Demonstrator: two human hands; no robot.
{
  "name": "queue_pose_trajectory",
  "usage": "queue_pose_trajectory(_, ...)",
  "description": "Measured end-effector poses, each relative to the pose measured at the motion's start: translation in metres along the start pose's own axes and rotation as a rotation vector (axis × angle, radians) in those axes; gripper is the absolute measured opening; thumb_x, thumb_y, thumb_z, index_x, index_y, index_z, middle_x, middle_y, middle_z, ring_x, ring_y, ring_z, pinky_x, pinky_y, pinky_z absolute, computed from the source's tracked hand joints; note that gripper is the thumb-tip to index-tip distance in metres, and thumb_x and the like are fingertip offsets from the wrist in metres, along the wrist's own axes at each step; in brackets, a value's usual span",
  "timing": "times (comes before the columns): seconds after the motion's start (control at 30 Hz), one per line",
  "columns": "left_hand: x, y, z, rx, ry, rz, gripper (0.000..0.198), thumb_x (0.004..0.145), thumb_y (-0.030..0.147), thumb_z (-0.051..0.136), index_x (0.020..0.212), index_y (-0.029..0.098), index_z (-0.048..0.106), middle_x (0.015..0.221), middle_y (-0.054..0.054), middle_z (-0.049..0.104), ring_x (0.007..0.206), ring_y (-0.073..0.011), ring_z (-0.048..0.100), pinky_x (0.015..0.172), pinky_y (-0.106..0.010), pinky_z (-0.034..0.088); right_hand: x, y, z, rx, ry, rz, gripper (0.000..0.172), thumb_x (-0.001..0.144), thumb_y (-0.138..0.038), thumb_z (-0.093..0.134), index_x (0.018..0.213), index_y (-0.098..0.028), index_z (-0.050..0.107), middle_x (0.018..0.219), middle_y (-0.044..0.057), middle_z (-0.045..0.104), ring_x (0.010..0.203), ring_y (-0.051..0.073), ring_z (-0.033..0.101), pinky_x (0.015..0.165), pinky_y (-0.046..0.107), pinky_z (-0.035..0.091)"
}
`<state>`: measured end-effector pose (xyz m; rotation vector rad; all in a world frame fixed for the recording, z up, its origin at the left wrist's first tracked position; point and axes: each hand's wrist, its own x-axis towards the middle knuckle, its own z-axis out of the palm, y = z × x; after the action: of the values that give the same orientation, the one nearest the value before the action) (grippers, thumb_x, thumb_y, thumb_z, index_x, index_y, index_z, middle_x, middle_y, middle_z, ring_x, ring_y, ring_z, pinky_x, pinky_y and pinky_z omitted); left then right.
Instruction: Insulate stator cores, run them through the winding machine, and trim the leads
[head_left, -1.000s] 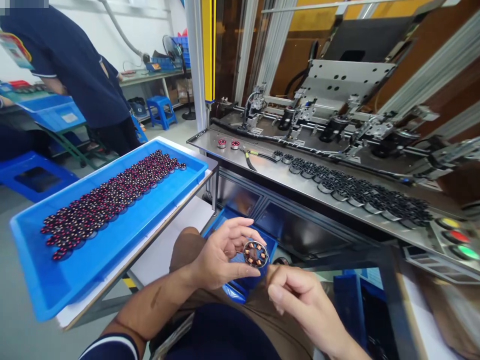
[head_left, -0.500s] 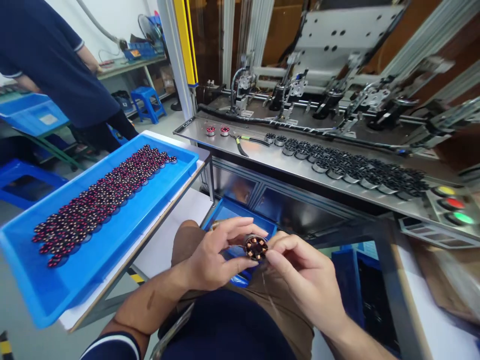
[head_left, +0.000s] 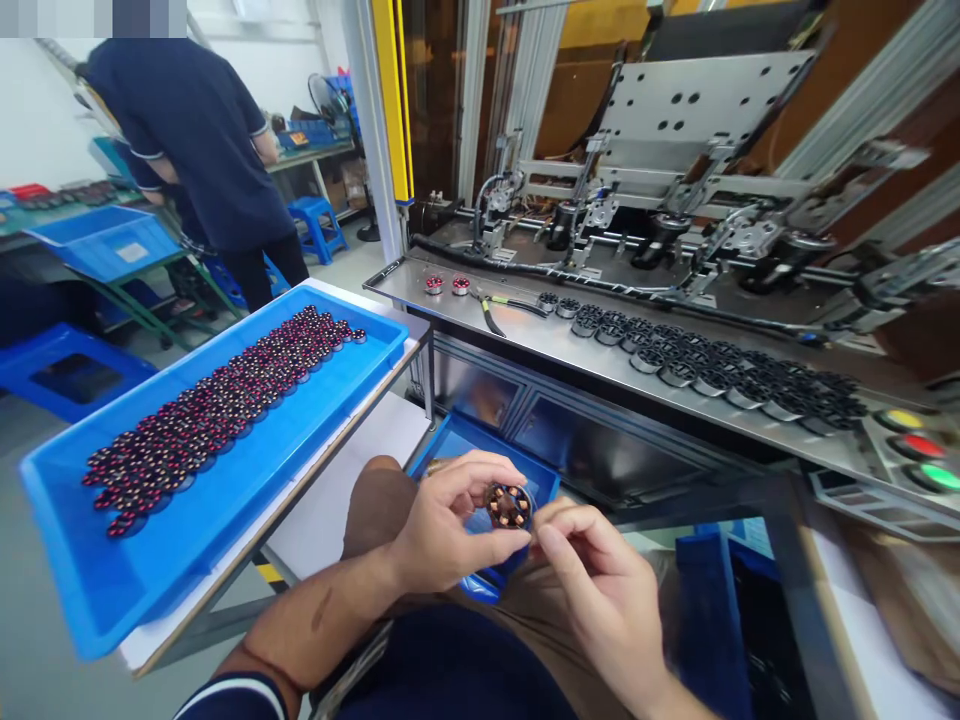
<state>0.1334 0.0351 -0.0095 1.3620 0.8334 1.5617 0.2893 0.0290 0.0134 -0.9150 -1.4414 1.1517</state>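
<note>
My left hand (head_left: 442,525) pinches a small round stator with copper windings (head_left: 509,505) between thumb and fingers, held over my lap. My right hand (head_left: 600,590) is closed beside it, its fingertips touching the stator's lower right edge. To my left a blue tray (head_left: 247,480) carries several rows of similar dark red wound stators (head_left: 217,400).
A steel machine ledge (head_left: 570,350) carries a long row of black rotor housings (head_left: 712,370), pliers (head_left: 491,312) and two red parts (head_left: 446,285). Coloured push buttons (head_left: 919,447) sit at right. A small blue bin (head_left: 480,450) lies below my hands. A person in dark blue (head_left: 202,150) stands at back left.
My right hand came up from below and closed its fingers on the stator that my left hand holds. The view shifted slightly; the person behind stepped further into sight.
</note>
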Motion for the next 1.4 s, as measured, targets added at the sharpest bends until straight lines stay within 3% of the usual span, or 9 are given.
queue_pose_trajectory(0.1, -0.001, 0.005, 0.002, 0.258, 0.006, 0.253, 0.041, 0.07, 0.015, 0.079, 0.109, 0.019, 0.066, 0.099, -0.008, 0.073, 0.092, -0.0191, 0.07, 0.079, -0.027, 0.059, 0.002, -0.001, 0.001, 0.052, -0.023, 0.01, 0.024, 0.087, -0.043, 0.07, 0.081, -0.021, 0.061, 0.077, 0.004, 0.06, 0.072, 0.018, 0.058, 0.063, 0.028, 0.05)
queue_pose_trajectory(0.2, -0.001, 0.01, 0.002, 0.326, -0.008, 0.365, 0.042, 0.069, 0.012, 0.077, 0.109, 0.018, 0.065, 0.095, -0.008, 0.074, 0.088, -0.0186, 0.072, 0.077, -0.027, 0.06, 0.003, 0.0, 0.006, 0.121, -0.035, 0.034, 0.026, 0.09, -0.043, 0.067, 0.077, -0.021, 0.059, 0.078, 0.002, 0.056, 0.072, 0.017, 0.055, 0.065, 0.027, 0.048)
queue_pose_trajectory(0.4, 0.0, 0.011, -0.001, 0.298, 0.018, 0.325, 0.039, 0.068, 0.011, 0.076, 0.105, 0.017, 0.066, 0.094, -0.009, 0.075, 0.087, -0.0197, 0.073, 0.078, -0.028, 0.06, -0.005, 0.014, 0.012, 0.154, 0.086, 0.104, 0.028, 0.096, -0.043, 0.057, 0.077, -0.022, 0.055, 0.076, 0.001, 0.053, 0.07, 0.016, 0.052, 0.067, 0.028, 0.046)
queue_pose_trajectory(0.6, 0.001, 0.01, 0.0, 0.337, -0.016, 0.373, 0.041, 0.069, 0.012, 0.077, 0.108, 0.018, 0.066, 0.096, -0.01, 0.076, 0.089, -0.0206, 0.074, 0.08, -0.031, 0.061, -0.003, 0.006, 0.009, 0.056, 0.069, -0.082, 0.014, 0.089, -0.035, 0.068, 0.092, -0.023, 0.061, 0.087, 0.005, 0.057, 0.08, 0.019, 0.056, 0.07, 0.03, 0.05)
queue_pose_trajectory(0.8, -0.003, 0.006, -0.001, 0.229, -0.004, 0.277, 0.041, 0.068, 0.012, 0.078, 0.107, 0.018, 0.068, 0.098, -0.01, 0.076, 0.092, -0.0207, 0.073, 0.082, -0.031, 0.061, 0.004, 0.009, 0.011, 0.111, 0.177, 0.095, 0.027, 0.093, -0.041, 0.063, 0.075, -0.021, 0.061, 0.073, 0.001, 0.056, 0.07, 0.015, 0.053, 0.065, 0.026, 0.048)
queue_pose_trajectory(0.97, -0.005, 0.004, -0.005, 0.068, 0.042, 0.09, 0.041, 0.066, 0.011, 0.08, 0.105, 0.018, 0.069, 0.102, -0.01, 0.073, 0.096, -0.0207, 0.071, 0.081, -0.028, 0.061, 0.001, 0.011, 0.009, 0.176, 0.074, 0.064, 0.02, 0.084, -0.041, 0.074, 0.087, -0.022, 0.069, 0.078, 0.003, 0.063, 0.071, 0.016, 0.059, 0.065, 0.025, 0.051)
queue_pose_trajectory(1.07, -0.005, 0.004, -0.007, 0.061, 0.04, 0.052, 0.041, 0.065, 0.014, 0.083, 0.104, 0.017, 0.07, 0.103, -0.011, 0.073, 0.097, -0.0215, 0.07, 0.083, -0.03, 0.061, -0.001, 0.007, 0.007, 0.095, 0.014, 0.007, 0.016, 0.088, -0.033, 0.071, 0.077, -0.022, 0.068, 0.072, 0.002, 0.063, 0.067, 0.015, 0.059, 0.062, 0.024, 0.05)
queue_pose_trajectory(1.23, -0.003, 0.005, -0.007, 0.11, -0.014, 0.139, 0.044, 0.066, 0.011, 0.082, 0.107, 0.019, 0.068, 0.102, -0.01, 0.074, 0.099, -0.0215, 0.07, 0.085, -0.031, 0.059, -0.002, 0.0, 0.007, 0.0, 0.078, -0.062, 0.018, 0.09, -0.029, 0.068, 0.073, -0.022, 0.067, 0.067, 0.001, 0.062, 0.064, 0.014, 0.058, 0.059, 0.024, 0.049)
queue_pose_trajectory(1.4, 0.001, 0.009, -0.007, 0.192, -0.051, 0.269, 0.043, 0.067, 0.009, 0.079, 0.108, 0.017, 0.067, 0.097, -0.009, 0.075, 0.091, -0.0195, 0.072, 0.083, -0.029, 0.059, 0.0, -0.005, 0.006, -0.067, 0.044, -0.129, 0.017, 0.092, -0.028, 0.066, 0.076, -0.021, 0.068, 0.069, 0.003, 0.064, 0.065, 0.017, 0.061, 0.059, 0.027, 0.051)
